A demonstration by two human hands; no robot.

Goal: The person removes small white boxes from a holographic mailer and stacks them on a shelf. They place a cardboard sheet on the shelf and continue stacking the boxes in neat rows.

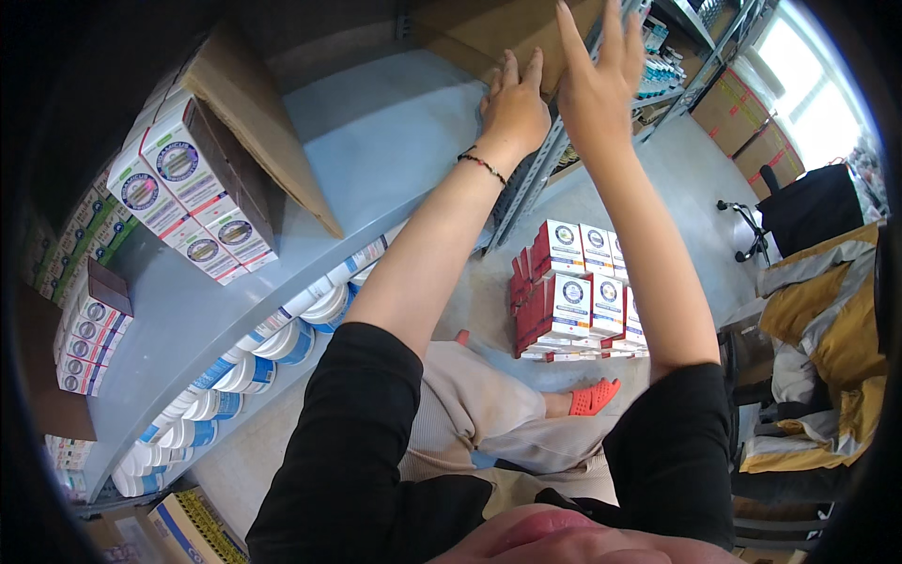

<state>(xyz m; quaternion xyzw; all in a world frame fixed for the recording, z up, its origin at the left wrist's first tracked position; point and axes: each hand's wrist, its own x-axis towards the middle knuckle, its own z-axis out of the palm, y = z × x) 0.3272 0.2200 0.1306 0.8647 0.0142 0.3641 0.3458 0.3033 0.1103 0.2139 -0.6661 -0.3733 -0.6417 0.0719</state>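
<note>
At the top centre, my left hand (514, 109), with a beaded bracelet at the wrist, lies against a brown cardboard panel (486, 32) above the grey metal shelf (380, 120). To its right my right hand (597, 92) is raised beside the same panel, near the perforated shelf post, its fingers spread and slightly blurred. Whether its palm touches the cardboard cannot be told. Further left on the shelf, a cardboard piece (264, 134) stands upright against a stack of white and purple product boxes (190, 183).
White tubs with blue labels (250, 374) fill the shelf below. Stacked red and white boxes (571, 296) stand on the floor beyond my feet. A black office chair (803, 211) and a yellow and grey garment (824, 338) are at the right. A carton (187, 529) lies at lower left.
</note>
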